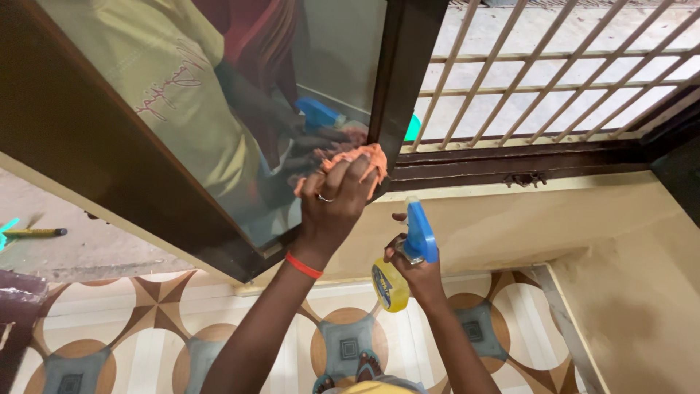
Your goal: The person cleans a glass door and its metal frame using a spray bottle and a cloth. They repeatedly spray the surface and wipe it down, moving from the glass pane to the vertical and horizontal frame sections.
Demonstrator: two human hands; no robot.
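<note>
1. Patterned floor tiles (153, 321) in brown and cream run below a yellowish wall (620, 241).
2. Metal window bars (554, 73) stand to the right of an open, dark-framed window pane (219, 109).
3. Left hand (337, 201) has its grip closed on an orange cloth (357, 157), pressed against the pane's lower corner.
4. Right hand (415, 273) grips a yellow spray bottle (399, 273) with a blue trigger, just below the cloth.

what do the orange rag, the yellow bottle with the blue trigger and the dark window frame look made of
Orange rag: soft cloth, bunched into folds. Yellow bottle with the blue trigger: glossy plastic, probably. Dark window frame: brown painted or varnished wood, it seems, around reflective glass.
</note>
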